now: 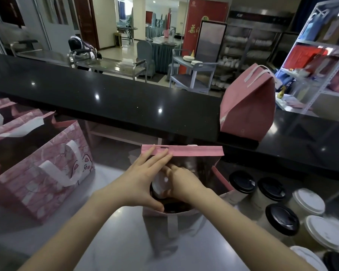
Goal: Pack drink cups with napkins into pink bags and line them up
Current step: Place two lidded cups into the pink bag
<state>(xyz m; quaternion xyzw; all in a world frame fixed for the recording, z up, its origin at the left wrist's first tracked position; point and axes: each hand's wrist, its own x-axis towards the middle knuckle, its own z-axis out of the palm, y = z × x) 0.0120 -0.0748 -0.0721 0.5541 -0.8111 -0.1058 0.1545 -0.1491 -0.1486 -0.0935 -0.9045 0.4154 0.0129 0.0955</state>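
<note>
An open pink bag [196, 151] stands upright on the steel worktop in front of me. My left hand [143, 178] rests against its left rim, fingers spread along the folded top edge. My right hand [181, 182] reaches into the bag's mouth and grips a white-lidded drink cup [160, 185], which sits partly inside. A dark-lidded cup lies deeper in the bag, mostly hidden. A folded-shut pink bag [247, 108] stands on the black counter at the right. No napkin shows.
Several lidded cups, some with black lids [282, 219] and some with white lids [308, 201], stand at the right of the worktop. Open pink cartoon-print bags [47, 173] stand at the left. The raised black counter [115, 98] runs across behind.
</note>
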